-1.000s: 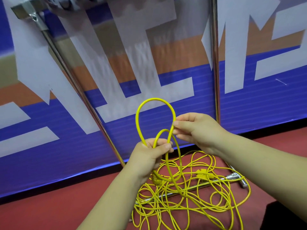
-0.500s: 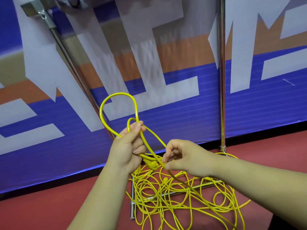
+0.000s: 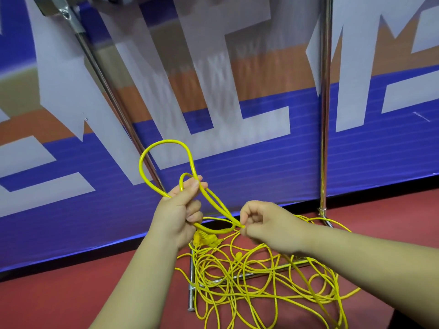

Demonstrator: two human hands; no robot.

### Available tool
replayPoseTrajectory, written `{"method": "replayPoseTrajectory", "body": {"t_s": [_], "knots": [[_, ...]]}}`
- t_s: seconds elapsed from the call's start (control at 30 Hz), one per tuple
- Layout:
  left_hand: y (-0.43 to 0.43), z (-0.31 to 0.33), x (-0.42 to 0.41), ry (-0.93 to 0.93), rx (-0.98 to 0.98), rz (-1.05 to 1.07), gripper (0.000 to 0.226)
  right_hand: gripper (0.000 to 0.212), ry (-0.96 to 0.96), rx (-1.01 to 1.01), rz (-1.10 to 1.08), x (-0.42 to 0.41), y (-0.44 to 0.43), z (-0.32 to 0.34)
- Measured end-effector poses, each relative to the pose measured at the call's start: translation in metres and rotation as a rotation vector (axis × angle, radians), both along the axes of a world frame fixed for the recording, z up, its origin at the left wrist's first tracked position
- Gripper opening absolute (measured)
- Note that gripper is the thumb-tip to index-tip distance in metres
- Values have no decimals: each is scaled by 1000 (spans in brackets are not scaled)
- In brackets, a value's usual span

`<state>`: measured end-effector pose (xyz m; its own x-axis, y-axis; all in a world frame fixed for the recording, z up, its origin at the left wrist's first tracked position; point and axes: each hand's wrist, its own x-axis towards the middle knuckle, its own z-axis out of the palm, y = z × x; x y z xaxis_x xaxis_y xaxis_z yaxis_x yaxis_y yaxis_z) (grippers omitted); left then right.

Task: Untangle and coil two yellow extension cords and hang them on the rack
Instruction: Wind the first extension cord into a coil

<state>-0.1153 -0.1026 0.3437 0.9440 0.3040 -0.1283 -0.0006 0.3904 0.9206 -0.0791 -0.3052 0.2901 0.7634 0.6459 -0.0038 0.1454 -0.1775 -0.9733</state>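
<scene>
A tangled heap of yellow extension cord (image 3: 256, 281) lies on the red floor around the foot of a chrome rack. My left hand (image 3: 180, 210) grips two loops of the cord (image 3: 164, 148) that stand above its fingers. A yellow plug (image 3: 205, 238) hangs just below that hand. My right hand (image 3: 268, 224) pinches the same cord a little to the right and lower, where it runs down into the heap. The rack's two upright poles (image 3: 324, 115) rise behind the hands.
The rack's base bars (image 3: 191, 288) lie on the floor under the heap. A slanted pole (image 3: 114, 100) with a top bracket (image 3: 59, 10) leans at the left. Directly behind stands a blue, orange and white banner wall (image 3: 237, 148).
My right hand dropped from the top of the loop to a lower point on the cord. My left hand rose and shifted left with the loops, then held still.
</scene>
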Motion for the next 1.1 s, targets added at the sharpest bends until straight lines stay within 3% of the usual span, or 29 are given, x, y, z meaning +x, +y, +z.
{"method": "replayPoseTrajectory", "body": {"t_s": [0.2, 0.27, 0.37, 0.53, 0.67, 0.87, 1.1], "knots": [[4, -17, -1, 260, 329, -54, 20, 15, 106, 140, -365, 24, -11, 4], [1, -14, -2, 311, 323, -105, 35, 10, 13, 78, -499, 36, -18, 3], [0, -3, -3, 394, 278, -174, 53, 3, -290, -211, -610, 50, -33, 2], [0, 1, -5, 468, 432, -205, 67, 15, -584, -522, -499, 56, -43, 0], [1, -2, -6, 485, 562, -124, 58, 17, -602, -741, -354, 57, -42, -8], [21, -22, -3, 497, 712, 38, 43, 18, -604, -898, -197, 56, -46, -14], [20, -5, -4, 331, 297, -21, 56, 20, -616, -948, -109, 53, -47, -18]]}}
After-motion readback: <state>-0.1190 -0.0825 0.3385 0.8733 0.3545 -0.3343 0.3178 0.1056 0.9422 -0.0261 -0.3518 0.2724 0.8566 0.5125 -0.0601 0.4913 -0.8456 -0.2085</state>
